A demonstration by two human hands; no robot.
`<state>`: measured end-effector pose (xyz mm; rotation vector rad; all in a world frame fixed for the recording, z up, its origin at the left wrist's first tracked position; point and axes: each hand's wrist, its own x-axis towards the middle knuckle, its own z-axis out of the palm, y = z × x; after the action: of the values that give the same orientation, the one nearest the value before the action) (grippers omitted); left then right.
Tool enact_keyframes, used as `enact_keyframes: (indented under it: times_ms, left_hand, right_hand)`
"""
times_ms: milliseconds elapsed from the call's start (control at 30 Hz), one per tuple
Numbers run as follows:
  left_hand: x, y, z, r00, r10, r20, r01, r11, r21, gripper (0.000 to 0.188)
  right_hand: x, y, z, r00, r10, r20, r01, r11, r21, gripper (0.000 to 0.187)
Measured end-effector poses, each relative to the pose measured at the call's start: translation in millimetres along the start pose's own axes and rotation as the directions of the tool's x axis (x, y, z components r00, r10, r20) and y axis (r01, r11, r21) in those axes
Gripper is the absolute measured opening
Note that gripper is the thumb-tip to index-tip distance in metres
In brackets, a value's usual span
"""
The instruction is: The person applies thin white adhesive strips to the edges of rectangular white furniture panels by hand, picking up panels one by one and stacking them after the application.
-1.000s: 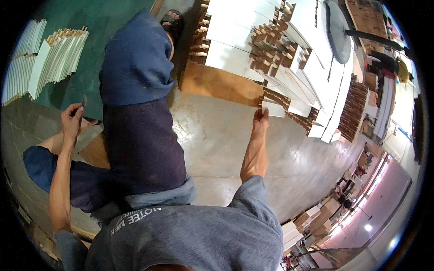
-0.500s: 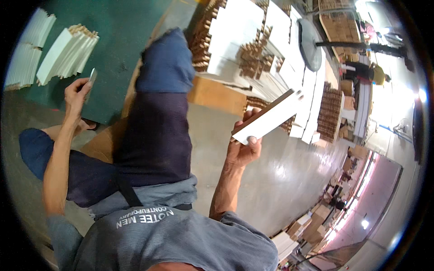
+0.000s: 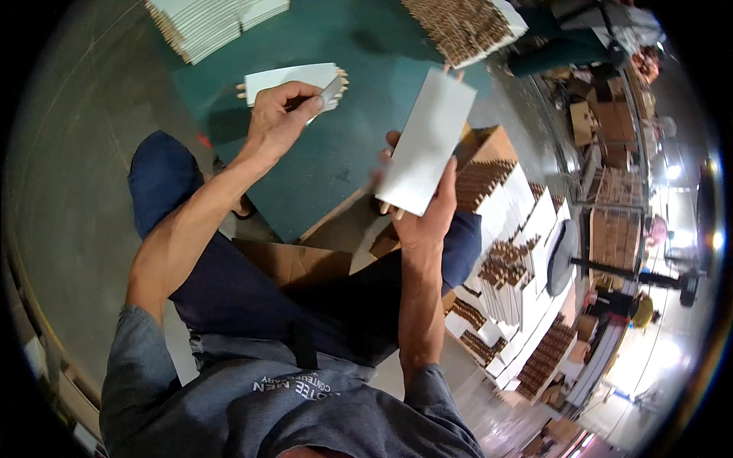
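My right hand (image 3: 429,217) is closed around a white wooden slat (image 3: 429,137), held up at a slant over the green tabletop (image 3: 366,145). Small wooden dowel pegs stick out of both its ends. Between the thumb and fingers of my left hand (image 3: 281,114) is a thin, flat, pale grey piece (image 3: 331,91); its exact kind does not show. Just behind that hand lies a short stack of white slats (image 3: 286,75) with pegs at the ends, partly hidden by my fingers.
Larger slat stacks stand at the table's far left (image 3: 217,30) and far right (image 3: 466,34). Beyond my right knee are more piled slats (image 3: 527,259) with a grey fan-like disc (image 3: 563,258) on a dark pole. Cardboard (image 3: 294,259) lies between my legs.
My view has swung right, toward the stacks on the table's far side. The right hand has brought the slat over the table, broad face up. The left hand still pinches the grey piece.
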<state>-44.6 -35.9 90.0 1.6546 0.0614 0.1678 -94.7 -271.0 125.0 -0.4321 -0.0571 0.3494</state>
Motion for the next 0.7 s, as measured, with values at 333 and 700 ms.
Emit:
enact_keyframes:
  times_ms: [333,700]
  left_hand:
    - [9.1,8.1,-18.7,0.939,0.343,-0.007,-0.336,0.923,0.189,0.010]
    - [-15.0,-4.5,-6.1,0.822,0.550,0.149,-0.563,0.746,0.354,0.011]
  right_hand:
    - [8.4,67.6,0.4,0.892,0.300,-0.339,-0.418,0.834,-0.360,0.060]
    - [10.0,71.3,0.5,0.856,0.285,-0.431,-0.414,0.878,-0.242,0.047]
